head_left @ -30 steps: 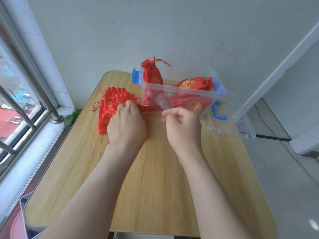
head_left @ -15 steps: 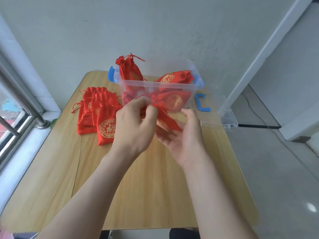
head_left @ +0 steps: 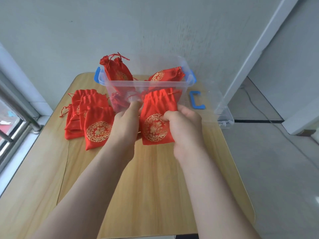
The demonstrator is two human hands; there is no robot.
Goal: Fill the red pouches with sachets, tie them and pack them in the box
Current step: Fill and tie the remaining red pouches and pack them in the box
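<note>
Just before box: left hand, right hand grip red pouch side edges; pouch stack leftward.

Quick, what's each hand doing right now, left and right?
Left hand: pinches the left edge of the red pouch near its mouth.
Right hand: grips the same pouch's right side, fingers curled over it.

A wooden table fills the centre. A metal window bar slants at nine o'clock, a pale wall stands at twelve and grey floor lies at three.
</note>
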